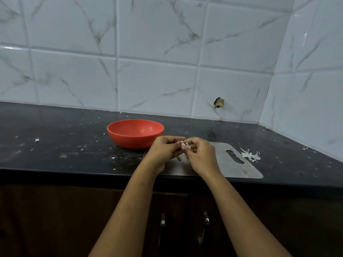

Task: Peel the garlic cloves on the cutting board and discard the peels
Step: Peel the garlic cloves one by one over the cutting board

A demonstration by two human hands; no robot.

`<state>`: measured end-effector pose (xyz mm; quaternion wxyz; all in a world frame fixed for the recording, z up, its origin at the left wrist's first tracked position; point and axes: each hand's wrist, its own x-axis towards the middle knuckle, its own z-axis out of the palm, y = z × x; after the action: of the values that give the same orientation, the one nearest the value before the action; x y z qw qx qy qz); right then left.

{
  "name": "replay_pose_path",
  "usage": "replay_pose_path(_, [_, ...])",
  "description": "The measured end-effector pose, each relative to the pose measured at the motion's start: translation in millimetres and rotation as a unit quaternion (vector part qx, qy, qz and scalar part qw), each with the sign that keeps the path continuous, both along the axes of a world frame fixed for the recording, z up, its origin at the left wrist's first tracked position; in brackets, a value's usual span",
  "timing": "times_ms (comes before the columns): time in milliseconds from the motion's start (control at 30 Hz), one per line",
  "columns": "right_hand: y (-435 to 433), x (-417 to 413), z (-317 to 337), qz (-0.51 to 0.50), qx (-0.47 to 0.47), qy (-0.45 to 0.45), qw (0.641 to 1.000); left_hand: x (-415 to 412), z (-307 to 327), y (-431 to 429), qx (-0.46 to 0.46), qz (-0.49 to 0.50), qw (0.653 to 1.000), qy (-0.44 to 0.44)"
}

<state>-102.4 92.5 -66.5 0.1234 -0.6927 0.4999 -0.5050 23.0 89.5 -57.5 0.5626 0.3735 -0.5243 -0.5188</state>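
Both bare forearms reach forward and converge, left hand [163, 150] and right hand [201, 157] held close together, fingers curled, fingertips meeting in the middle, both pinching one small garlic clove [183, 144] between them, backs of hands up, wrists about straight.

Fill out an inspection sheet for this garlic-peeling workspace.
Surface: black countertop, dusted with pale specks.
Job's things: garlic clove held above the metal cutting board; pile of peels on the counter beside the board's right edge; red bowl behind the hands, its bottom out of view.
Clutter: a stray peel scrap at far left, plus smaller crumbs.
Grippers: left hand and right hand both pinch the clove.
Cables: nothing seen.
Surroundings: white tiled wall with a broken hole; dark cabinet below with metal handles.
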Motion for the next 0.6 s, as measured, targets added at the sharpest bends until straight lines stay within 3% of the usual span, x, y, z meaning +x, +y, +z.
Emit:
replay_pose_path(300, [2.4, 0.8, -2.6, -0.031, -0.010, 0.044, 0.999, -3.7, -3.0, 0.0, -0.018, 0.072, 0.995, -0.067])
replay_pose_path(600, [13.2, 6.9, 1.8, -0.055, 0.004, 0.111, 0.992, -4.6, -0.2, 2.7, 0.018, 0.102, 0.994, -0.037])
